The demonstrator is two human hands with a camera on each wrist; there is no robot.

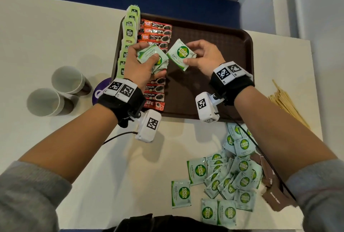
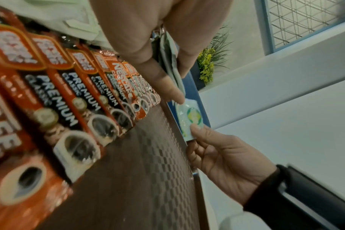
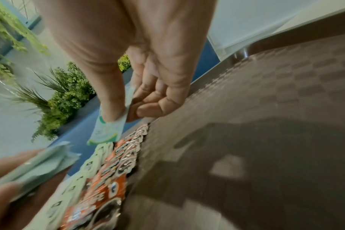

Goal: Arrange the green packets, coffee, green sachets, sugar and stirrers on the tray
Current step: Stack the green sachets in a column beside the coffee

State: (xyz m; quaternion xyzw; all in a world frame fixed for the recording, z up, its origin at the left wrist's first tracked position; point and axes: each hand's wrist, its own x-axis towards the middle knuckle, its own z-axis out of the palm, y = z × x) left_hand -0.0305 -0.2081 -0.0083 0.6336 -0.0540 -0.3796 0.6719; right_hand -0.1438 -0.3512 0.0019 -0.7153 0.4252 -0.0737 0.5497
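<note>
While right hand (image 1: 202,58) pinches one pale-green "Coco Natura Coco Sugar" sachet (image 1: 181,55) between thumb and fingertips, left hand (image 1: 138,64) clenches a fanned stack of the same sachets (image 1: 151,57), both above the brown textured plastic tray (image 1: 219,45). Red "Great Taste Premium Classic" and "Nescafe Classic" coffee sticks (image 1: 155,34) line the tray's left part, partly hidden by the left hand. Light-green packets (image 1: 129,27) on the rim: label unreadable. Loose sachets (image 1: 223,176) on white table (image 1: 46,36).

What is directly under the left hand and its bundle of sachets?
Under the left hand, which grips a bundle of green sachets, lies the column of red coffee sticks on the brown tray. The sticks in the middle of the column are covered, so their order cannot be seen.
</note>
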